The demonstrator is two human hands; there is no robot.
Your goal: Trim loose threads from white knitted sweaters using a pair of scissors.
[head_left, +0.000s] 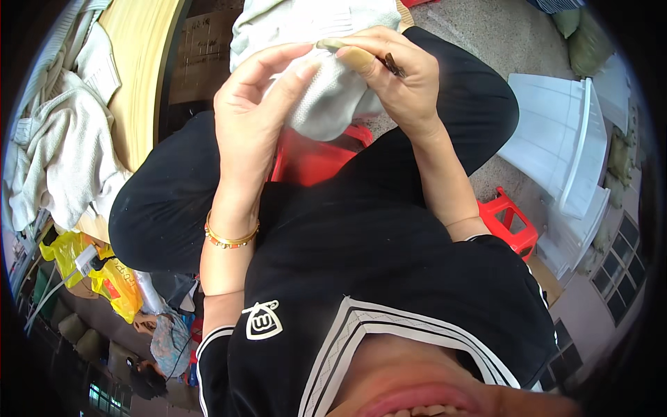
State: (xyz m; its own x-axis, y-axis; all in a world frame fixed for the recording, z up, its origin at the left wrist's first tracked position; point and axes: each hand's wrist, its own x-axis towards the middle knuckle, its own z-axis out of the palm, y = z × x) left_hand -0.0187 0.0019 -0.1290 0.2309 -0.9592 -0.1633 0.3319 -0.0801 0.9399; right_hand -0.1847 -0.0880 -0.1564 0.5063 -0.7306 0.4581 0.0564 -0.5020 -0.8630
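Note:
A cream-white knitted garment (323, 104) hangs between my hands and spreads over my lap. My left hand (260, 94) is closed, with thumb and forefinger pinching its upper edge. Close beside it, my right hand (403, 76) grips the same edge, where a small greyish-beige bit (330, 44) shows at the fingertips. The right thumb wears a yellowish-tan cover (357, 58). A small dark slim tool (394, 65) sticks out from the right palm; its kind is mostly hidden by the fingers.
More pale knitwear (69, 139) lies on a light wooden table (135, 62) at left. A red plastic stool (511, 221) and white plastic panels (549, 132) stand at right. Yellow plastic bags (114, 281) sit at lower left, near another person (170, 340).

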